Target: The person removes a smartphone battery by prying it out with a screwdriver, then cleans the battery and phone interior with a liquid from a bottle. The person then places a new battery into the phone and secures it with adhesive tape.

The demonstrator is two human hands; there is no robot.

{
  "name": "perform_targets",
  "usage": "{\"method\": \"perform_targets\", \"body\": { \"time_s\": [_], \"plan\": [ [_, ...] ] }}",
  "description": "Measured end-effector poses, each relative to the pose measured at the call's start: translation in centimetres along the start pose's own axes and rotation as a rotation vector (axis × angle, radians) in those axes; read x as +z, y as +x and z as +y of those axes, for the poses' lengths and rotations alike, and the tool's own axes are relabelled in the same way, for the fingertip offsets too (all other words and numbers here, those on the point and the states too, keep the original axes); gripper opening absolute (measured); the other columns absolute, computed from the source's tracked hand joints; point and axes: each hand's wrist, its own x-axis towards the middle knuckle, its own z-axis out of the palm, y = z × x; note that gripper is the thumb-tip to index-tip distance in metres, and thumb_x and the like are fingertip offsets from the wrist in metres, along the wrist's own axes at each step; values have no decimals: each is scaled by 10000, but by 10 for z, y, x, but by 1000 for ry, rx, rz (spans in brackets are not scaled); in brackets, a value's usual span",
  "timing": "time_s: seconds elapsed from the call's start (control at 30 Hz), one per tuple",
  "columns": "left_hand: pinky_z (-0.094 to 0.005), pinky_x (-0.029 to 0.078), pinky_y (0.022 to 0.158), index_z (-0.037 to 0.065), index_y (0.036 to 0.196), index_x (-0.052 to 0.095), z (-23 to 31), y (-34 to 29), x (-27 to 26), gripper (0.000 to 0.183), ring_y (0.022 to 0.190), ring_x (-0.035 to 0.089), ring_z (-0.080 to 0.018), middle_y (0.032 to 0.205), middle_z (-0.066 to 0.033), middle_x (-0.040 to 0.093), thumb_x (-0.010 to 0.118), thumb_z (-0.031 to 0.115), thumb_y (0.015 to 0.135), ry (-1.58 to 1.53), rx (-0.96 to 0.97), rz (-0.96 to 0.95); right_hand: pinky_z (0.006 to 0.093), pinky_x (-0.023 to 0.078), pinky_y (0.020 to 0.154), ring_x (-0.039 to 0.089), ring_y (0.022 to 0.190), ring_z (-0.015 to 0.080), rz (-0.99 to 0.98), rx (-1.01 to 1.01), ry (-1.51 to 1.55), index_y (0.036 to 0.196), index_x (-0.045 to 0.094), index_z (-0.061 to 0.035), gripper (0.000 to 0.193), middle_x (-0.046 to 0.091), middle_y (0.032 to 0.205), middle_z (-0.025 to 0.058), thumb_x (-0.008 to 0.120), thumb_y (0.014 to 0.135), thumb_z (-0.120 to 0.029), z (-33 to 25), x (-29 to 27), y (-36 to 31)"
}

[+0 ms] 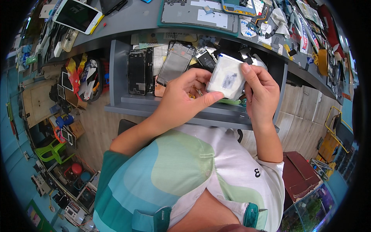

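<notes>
Between my two hands is a small clear zip bag (227, 79) with white contents and a dark smudge-like shape on its face. My left hand (187, 89) grips its lower left edge, thumb on top and fingers curled beneath. My right hand (259, 86) pinches its upper right corner with the thumb. Both hands are above an open grey drawer (135, 107). Inside it lie a dark phone frame (138, 72), a grey phone back plate (176, 62) and a black phone battery (206, 60). My hands hide part of the drawer's contents.
Over the drawer runs a grey desk (135, 21) with a white-framed phone (78, 16), a teal-edged work mat (166, 24) and cluttered tools at right. A bag of rubbish (87, 79) stands left. A green plastic chair (52, 151) and a brown box (299, 174) are lower down.
</notes>
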Motion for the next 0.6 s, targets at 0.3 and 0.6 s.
{"method": "perform_targets", "body": {
  "time_s": [0.3, 0.6],
  "plan": [
    [-211, 473, 651, -8, 969, 708, -11, 3, -7, 150, 776, 582, -33, 980, -2, 663, 780, 122, 995, -112, 52, 42, 203, 293, 491, 438, 573, -4, -94, 88, 36, 1056, 775, 22, 237, 663, 789, -42, 820, 979, -198, -3, -3, 0],
    [-219, 506, 678, -17, 999, 697, 5, 3, -9, 126, 808, 598, -52, 999, -17, 649, 755, 94, 1010, -138, 126, 103, 204, 302, 501, 475, 597, -1, -293, 147, -100, 1072, 786, 21, 219, 666, 775, -42, 820, 973, -172, -8, -5, -3]
  ]
}}
